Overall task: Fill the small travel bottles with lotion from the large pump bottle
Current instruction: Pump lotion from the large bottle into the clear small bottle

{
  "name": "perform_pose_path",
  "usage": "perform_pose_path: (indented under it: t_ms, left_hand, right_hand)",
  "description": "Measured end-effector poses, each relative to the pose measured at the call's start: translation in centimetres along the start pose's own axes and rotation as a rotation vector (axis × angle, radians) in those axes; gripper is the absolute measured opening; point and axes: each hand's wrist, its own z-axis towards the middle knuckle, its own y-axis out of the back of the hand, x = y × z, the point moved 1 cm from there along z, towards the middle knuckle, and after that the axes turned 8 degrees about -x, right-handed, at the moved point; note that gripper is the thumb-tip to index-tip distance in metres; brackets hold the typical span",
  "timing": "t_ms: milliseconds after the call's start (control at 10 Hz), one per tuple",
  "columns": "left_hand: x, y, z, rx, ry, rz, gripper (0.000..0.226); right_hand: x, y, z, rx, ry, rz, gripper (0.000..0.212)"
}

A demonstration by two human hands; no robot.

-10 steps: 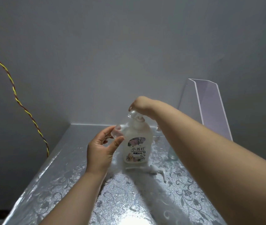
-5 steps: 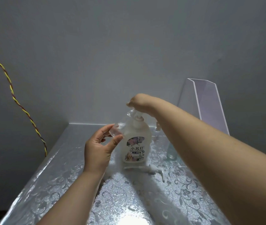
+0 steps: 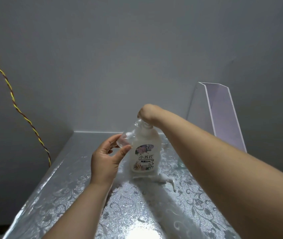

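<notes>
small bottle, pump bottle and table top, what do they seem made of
The small bottle looks like clear glossy plastic: the background shows through. The pump bottle is milky translucent plastic with a printed label. The table top has a shiny silvery embossed covering, likely vinyl or foil, mirroring the light.

I see a plain grey wall [image 3: 137, 57] straight ahead, and another grey wall [image 3: 8, 135] on the left. They meet in a corner. A table [image 3: 59, 195] fills that corner. Its top is shiny silver with curly flower shapes all over. A bright patch of light [image 3: 144, 234] shines on the near edge of the table. A twisted yellow and red cord [image 3: 16, 107] hangs down the left wall to the table edge. On the right, a pale plastic stand [image 3: 223, 114] leans by the back wall.
</notes>
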Motion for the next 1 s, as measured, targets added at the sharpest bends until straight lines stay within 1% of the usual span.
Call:
perform_pose_path:
  t_ms: [100,200,300,500,600,700,800,900,1000]
  left_hand:
    - [-0.1,0.0,0.2,-0.002,-0.022,-0.01,0.052]
    - [-0.4,0.0,0.2,-0.018,-0.046,0.017,0.042]
    - [-0.8,-0.1,0.1,-0.021,-0.037,0.034,0.043]
    - [-0.2,0.0,-0.1,-0.01,-0.025,0.039,0.038]
    - [0.0,0.1,-0.2,0.006,-0.028,0.048,0.04]
    - [-0.3,0.1,-0.1,-0.007,-0.041,0.044,0.038]
    - [-0.5,0.1,0.1,-0.026,-0.074,0.052,0.041]
    - [-0.5,0.1,0.2,-0.041,-0.084,0.032,0.043]
    - [-0.3,0.0,0.2,-0.037,-0.074,0.014,0.052]
  right_hand:
    - [0.2,1.1,-1.1,-0.054,0.003,0.039,0.039]
    - [0.4,1.7,-1.4,-0.095,0.033,0.064,0.041]
    - [0.5,1.6,-1.0,-0.086,0.008,0.091,0.038]
    - [-0.1,-0.6,2.3,0.043,0.06,-0.096,0.033]
    - [0.4,-0.2,0.2,0.067,0.061,-0.123,0.038]
    - [0.0,-0.4,1.4,0.006,0.091,-0.044,0.035]
    - [0.1,0.9,-0.3,-0.035,0.098,0.073,0.033]
    - [0.3,2.5,-1.9,-0.059,0.116,0.128,0.038]
    - [0.3,2.2,-1.7,-0.039,0.128,0.109,0.038]
